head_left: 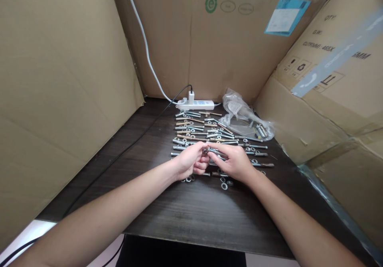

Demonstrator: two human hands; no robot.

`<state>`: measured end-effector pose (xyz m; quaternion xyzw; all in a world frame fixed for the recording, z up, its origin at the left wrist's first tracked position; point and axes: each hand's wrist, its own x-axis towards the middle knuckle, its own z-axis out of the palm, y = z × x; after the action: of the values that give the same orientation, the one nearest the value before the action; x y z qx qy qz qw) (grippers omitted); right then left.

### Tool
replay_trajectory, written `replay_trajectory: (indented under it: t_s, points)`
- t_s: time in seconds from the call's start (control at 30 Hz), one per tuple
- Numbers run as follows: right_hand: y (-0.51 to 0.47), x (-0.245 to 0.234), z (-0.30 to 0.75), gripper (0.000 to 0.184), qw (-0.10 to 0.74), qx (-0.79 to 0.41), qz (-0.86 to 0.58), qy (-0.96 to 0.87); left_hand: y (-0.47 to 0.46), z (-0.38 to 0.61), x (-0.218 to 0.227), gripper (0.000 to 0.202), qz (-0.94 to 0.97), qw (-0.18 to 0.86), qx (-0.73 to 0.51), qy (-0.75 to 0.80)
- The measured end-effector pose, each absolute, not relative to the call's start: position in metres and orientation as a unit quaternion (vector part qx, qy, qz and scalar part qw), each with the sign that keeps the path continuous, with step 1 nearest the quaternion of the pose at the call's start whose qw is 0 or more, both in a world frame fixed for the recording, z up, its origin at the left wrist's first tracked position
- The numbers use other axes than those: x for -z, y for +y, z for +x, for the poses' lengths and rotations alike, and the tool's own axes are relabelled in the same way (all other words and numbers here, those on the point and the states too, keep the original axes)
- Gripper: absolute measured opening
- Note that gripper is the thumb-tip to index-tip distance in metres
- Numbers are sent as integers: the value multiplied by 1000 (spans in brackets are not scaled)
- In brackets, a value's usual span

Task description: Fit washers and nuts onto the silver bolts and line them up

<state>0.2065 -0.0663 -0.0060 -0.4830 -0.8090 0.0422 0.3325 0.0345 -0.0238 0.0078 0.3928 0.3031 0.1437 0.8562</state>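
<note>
My left hand [193, 161] and my right hand [235, 160] meet over the rows of metal parts. Between their fingertips is a silvery bolt [212, 150]. The fingers of my left hand are curled, and its thumb and forefinger close at the bolt's left end, where a small metal piece is too small to make out. My right hand pinches the shaft from the other side, partly hiding it. Below the hands lie a flat washer [224, 186], a nut [230, 183] and more washers [188, 178]. A dark-ended bolt [263, 165] lies right of my right hand.
Several rows of bolts, sleeves, nuts and washers cover the dark table [191, 215]. Behind them are a white power strip [196, 105] and a clear plastic bag [239, 109] with metal parts. A black cable [128, 147] crosses the left. Cardboard walls [185, 39] enclose three sides.
</note>
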Motion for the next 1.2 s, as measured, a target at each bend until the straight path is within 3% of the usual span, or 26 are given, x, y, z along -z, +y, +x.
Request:
replay_trajectory:
  t_s: [0.6,0.93,1.2]
  points:
    - [-67,5,202,25,335,-8,-500,-799,-24,36,-6,25,387,858,-148,304]
    - [-69,3,204,22,356,-42,-485,-797,-26,37,-6,13,377,850,-197,311]
    - [-69,2,204,20,354,-46,-486,-798,-27,38,-7,21,390,846,-181,316]
